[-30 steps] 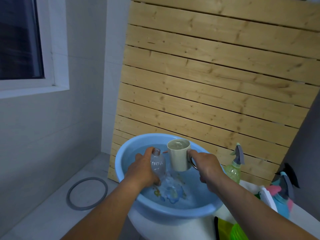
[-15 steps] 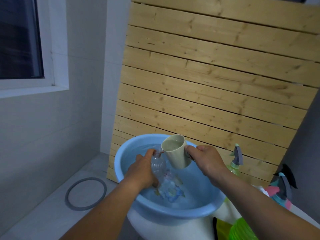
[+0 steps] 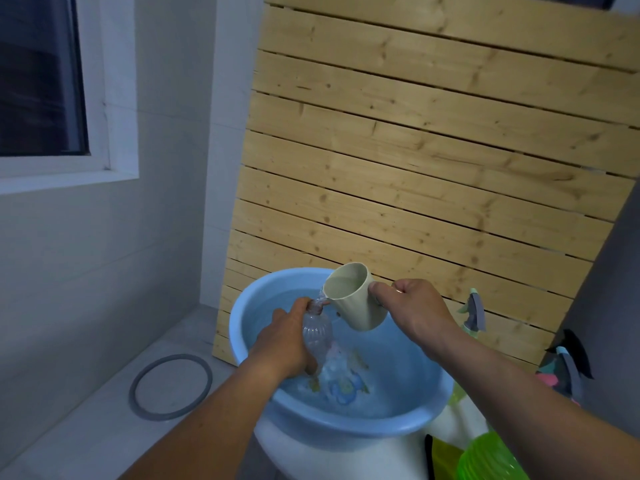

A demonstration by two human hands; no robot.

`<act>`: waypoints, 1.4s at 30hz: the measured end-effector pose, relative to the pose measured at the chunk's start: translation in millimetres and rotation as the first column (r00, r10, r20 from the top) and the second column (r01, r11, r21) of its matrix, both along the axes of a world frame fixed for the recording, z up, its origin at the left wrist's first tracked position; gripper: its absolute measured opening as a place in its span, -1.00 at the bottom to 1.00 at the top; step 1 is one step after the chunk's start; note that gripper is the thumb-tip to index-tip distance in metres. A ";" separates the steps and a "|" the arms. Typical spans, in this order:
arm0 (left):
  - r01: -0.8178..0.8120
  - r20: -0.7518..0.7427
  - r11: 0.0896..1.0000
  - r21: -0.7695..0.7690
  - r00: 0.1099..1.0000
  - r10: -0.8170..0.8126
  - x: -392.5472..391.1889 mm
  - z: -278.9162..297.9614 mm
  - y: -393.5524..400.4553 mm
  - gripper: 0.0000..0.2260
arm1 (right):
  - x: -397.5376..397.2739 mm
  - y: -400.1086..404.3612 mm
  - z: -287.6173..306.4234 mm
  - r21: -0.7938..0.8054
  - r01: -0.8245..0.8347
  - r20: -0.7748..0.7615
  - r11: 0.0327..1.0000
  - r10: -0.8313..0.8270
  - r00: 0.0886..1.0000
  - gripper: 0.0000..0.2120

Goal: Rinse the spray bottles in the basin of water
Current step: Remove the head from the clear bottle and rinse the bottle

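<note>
The step in hand appears to be filling the clear plastic bottle (image 3: 317, 336) for rinsing. The left hand (image 3: 289, 344) is wrapped around the bottle's body and holds it upright over the blue basin (image 3: 346, 422), its base at or just below the water surface; which of the two cannot be told. The right hand (image 3: 414, 311) is closed on the handle of the cream cup (image 3: 356, 297), which is tilted so that its lip sits just above the bottle's open neck. Keep the stream thin and centred on the narrow mouth, hold the bottle steady, and keep both over the basin so overflow drops back in. The bottle is transparent, ribbed at the shoulder, and has no spray head fitted. More spray bottles (image 3: 472, 315) stand to the right of the basin.
</note>
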State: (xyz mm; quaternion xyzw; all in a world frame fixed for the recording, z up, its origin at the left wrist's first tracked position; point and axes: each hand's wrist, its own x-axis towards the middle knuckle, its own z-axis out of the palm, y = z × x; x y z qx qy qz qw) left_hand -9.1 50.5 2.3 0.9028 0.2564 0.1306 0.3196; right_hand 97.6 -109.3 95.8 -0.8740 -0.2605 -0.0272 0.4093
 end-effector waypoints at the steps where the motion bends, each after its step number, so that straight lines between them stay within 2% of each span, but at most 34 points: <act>1: 0.001 -0.001 1.000 -0.003 1.000 -0.001 0.3 -0.1 0.0 -0.17 | 0.0 -0.1 1.3 -0.005 0.001 0.009 1.000 -0.001 1.000 -0.61; 27: 0.018 0.029 1.000 -0.025 0.999 -0.017 1.6 -4.3 1.9 -0.21 | -1.8 5.5 13.8 -0.159 0.083 0.234 0.984 -0.044 0.971 -0.56; 42: 0.016 0.017 1.000 -0.002 1.000 -0.016 1.8 -4.1 1.9 -0.17 | -4.9 6.7 16.7 -0.186 0.075 0.281 0.980 -0.020 0.960 -0.59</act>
